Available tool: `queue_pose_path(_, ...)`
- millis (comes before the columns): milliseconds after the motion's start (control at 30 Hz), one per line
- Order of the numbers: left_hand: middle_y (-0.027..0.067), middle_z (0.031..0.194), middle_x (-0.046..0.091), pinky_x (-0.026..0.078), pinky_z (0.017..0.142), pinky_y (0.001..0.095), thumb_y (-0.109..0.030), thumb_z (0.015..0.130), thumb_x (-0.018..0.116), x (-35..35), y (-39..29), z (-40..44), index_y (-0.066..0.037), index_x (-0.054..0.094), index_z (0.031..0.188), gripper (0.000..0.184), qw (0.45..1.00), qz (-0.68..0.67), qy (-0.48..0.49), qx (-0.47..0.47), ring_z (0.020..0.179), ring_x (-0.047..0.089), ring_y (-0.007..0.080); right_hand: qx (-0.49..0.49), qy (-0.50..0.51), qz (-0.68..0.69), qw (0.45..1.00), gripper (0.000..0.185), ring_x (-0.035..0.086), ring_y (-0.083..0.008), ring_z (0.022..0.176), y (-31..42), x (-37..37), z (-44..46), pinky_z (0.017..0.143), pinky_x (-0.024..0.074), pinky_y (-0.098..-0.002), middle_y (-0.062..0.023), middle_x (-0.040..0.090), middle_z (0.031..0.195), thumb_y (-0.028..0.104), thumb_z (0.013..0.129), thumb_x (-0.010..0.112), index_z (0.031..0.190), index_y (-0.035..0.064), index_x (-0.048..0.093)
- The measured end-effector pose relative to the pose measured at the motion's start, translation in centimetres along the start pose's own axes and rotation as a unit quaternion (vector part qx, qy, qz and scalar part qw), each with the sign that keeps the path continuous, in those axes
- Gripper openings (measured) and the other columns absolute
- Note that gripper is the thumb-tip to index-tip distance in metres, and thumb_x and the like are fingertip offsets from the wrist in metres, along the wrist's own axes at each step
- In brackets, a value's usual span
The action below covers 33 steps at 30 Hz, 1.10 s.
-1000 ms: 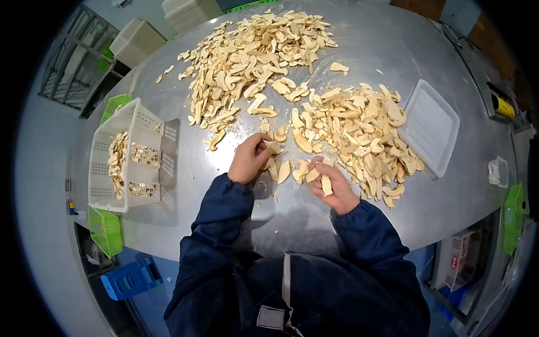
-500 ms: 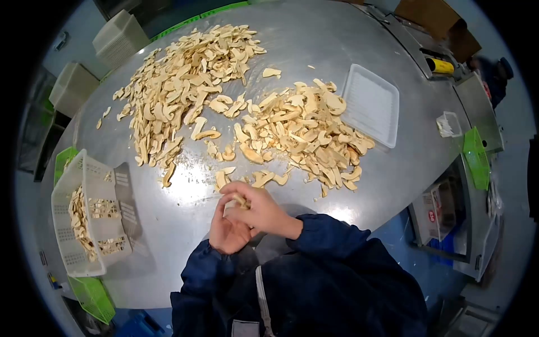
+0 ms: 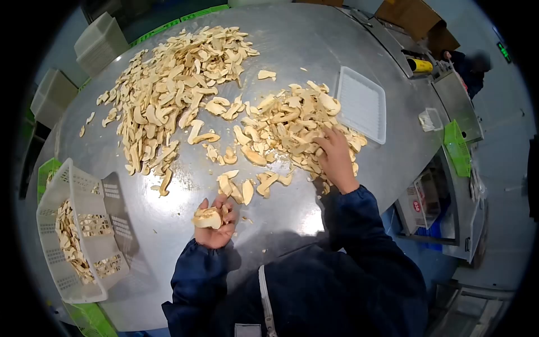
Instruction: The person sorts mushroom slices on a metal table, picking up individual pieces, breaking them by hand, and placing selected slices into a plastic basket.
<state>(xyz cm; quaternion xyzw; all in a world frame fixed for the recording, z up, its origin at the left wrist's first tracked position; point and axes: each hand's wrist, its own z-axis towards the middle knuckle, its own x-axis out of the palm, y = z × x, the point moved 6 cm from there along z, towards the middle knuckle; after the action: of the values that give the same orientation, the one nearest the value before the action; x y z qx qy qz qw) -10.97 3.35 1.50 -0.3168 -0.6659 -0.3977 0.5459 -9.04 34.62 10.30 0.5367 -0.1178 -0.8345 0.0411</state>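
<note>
Sliced mushrooms lie in a large pile (image 3: 168,95) at the back left and a smaller pile (image 3: 286,123) nearer the middle. Low at centre-left, my left hand (image 3: 213,236) is turned palm up, its fingers curled around some mushroom slices (image 3: 208,218), the front one thick and pale. My right hand (image 3: 338,160) reaches to the right side of the smaller pile. Its bent fingers close on a slice there, partly hidden by the hand. Several loose slices (image 3: 247,191) rest on the table between the hands.
A white perforated basket (image 3: 106,230) with slices in it stands on the left of the metal table (image 3: 292,39). Beside the smaller pile is a shallow white tray (image 3: 362,106). Stacked white baskets (image 3: 101,42) stand at the back left; a person (image 3: 471,70) is at the far right.
My hands were together in front of me; now my right hand has moved right and forward to the smaller pile. My left hand has shifted slightly left, showing the slices in it.
</note>
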Motion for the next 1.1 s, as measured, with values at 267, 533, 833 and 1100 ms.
queue_pose_path(267,0.0136,0.122,0.053,0.049,0.074,0.0362,-0.037,0.093,0.043,-0.4,-0.4,-0.5,-0.008,0.042,0.133,0.049,0.994,0.073,-0.027,0.076,0.102,0.052,0.0278,0.048,-0.069,0.022,0.996,0.03,0.038,-0.0408,0.121,0.9,-0.9,-0.2,0.101,0.0328,-0.0461,-0.018,0.049,0.125,0.0,0.072,0.06,0.101,0.004,0.063)
queue_pose_path(533,0.0108,0.105,0.05,0.038,0.046,0.022,-0.022,0.092,0.048,-0.7,0.3,-0.9,-0.004,0.043,0.125,0.038,0.999,0.037,0.006,0.004,0.074,0.043,0.0189,0.076,-0.023,0.108,0.991,0.016,0.051,-0.033,0.107,2.9,0.9,0.3,0.084,0.0443,-0.0377,-0.0161,0.057,0.11,0.012,0.074,0.068,0.084,0.0009,0.061)
queue_pose_path(833,0.0069,0.083,0.044,0.035,0.04,0.0202,-0.019,0.096,0.038,-0.9,-0.1,-0.4,-0.004,0.049,0.115,0.027,0.997,0.067,-0.016,0.028,0.066,0.04,0.0161,0.297,0.049,0.371,0.878,0.016,0.05,-0.0085,0.052,2.8,1.3,-0.6,0.05,0.0394,-0.0249,-0.0044,0.052,0.055,0.012,0.079,0.06,0.075,-0.0035,0.06)
queue_pose_path(1100,0.0059,0.08,0.041,0.034,0.04,0.0202,-0.02,0.094,0.039,0.1,-0.3,-0.1,-0.004,0.051,0.113,0.028,0.997,0.046,-0.007,0.055,0.064,0.039,0.0156,0.089,0.091,0.004,0.992,0.017,0.058,-0.0354,0.066,5.3,2.9,3.5,0.06,0.0461,-0.0427,-0.0175,0.06,0.068,0.017,0.078,0.056,0.073,0.0013,0.06)
